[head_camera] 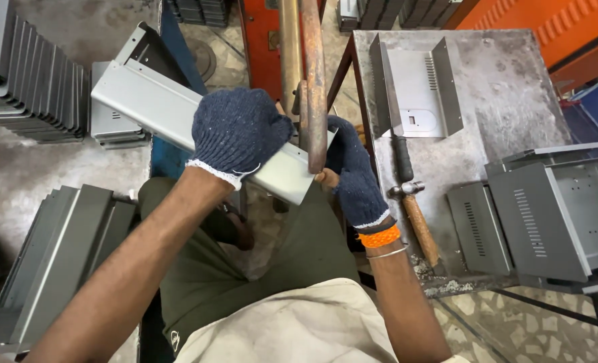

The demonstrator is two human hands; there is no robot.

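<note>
1. Head view: the left hand (pixel 237 131), in a dark knit glove, grips a long grey metal panel (pixel 158 111) from above.
2. The right hand (pixel 355 173) holds the panel's near end beside rusty vertical bars (pixel 314 67).
3. A hammer (pixel 413 208) lies on the surface (pixel 514 101) at right.

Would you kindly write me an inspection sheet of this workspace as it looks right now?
Surface: grey metal table, scuffed, debris at its front edge.
Job's things: folded sheet-metal panel, held against rusty vertical bars.
Clutter: hammer, bent bracket, grey vented housings on the table.
Grippers: left hand gloved, gripping the panel; right hand gloved, behind the bars, grip unclear.
Cables: nothing seen.
Surroundings: stacked panels on the floor, orange machine.
</note>
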